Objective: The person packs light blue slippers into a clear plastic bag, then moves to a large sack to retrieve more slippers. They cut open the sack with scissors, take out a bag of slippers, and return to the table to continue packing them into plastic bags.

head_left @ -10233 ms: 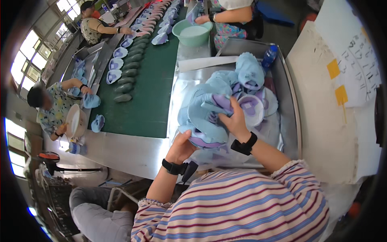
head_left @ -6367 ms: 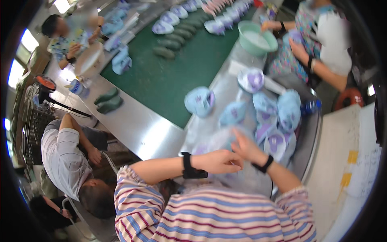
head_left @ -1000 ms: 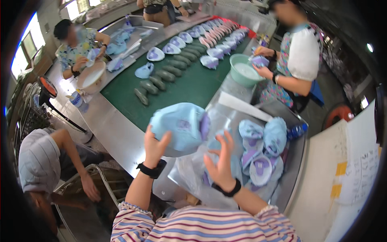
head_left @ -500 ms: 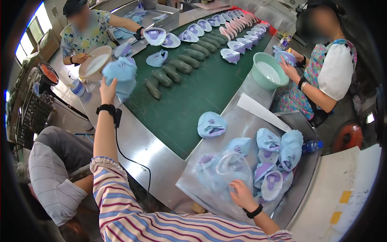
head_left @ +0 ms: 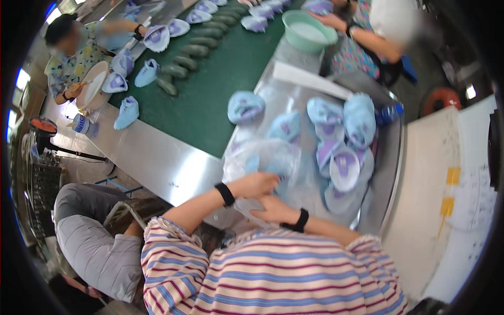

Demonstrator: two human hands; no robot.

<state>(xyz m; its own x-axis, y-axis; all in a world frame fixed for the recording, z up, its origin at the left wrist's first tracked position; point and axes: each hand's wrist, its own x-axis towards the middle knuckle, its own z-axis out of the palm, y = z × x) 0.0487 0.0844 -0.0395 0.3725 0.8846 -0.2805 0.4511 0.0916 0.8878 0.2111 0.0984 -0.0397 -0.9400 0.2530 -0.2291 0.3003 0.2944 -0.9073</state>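
My left hand [head_left: 257,184] and my right hand [head_left: 270,209] meet at the near end of a clear plastic bag [head_left: 261,157] on the steel tray [head_left: 391,173]. Both hands grip the crumpled plastic; the left lies on top, the right just below it. Light-blue shoe uppers show through the bag. To its right is a pile of blue and purple shoe uppers [head_left: 344,139]. One more upper [head_left: 244,107] lies alone at the tray's far left corner.
A green conveyor belt [head_left: 215,84] carries dark green shoe lasts [head_left: 181,68] and more uppers. A blue upper [head_left: 127,112] rests on the steel ledge. One person works at the far left, another by a green basin [head_left: 308,30]; a third sits low left.
My left arm, stretched far left with a blue upper half a second ago, has come back to the bag. That upper now lies on the steel ledge. My right hand stayed at the bag.
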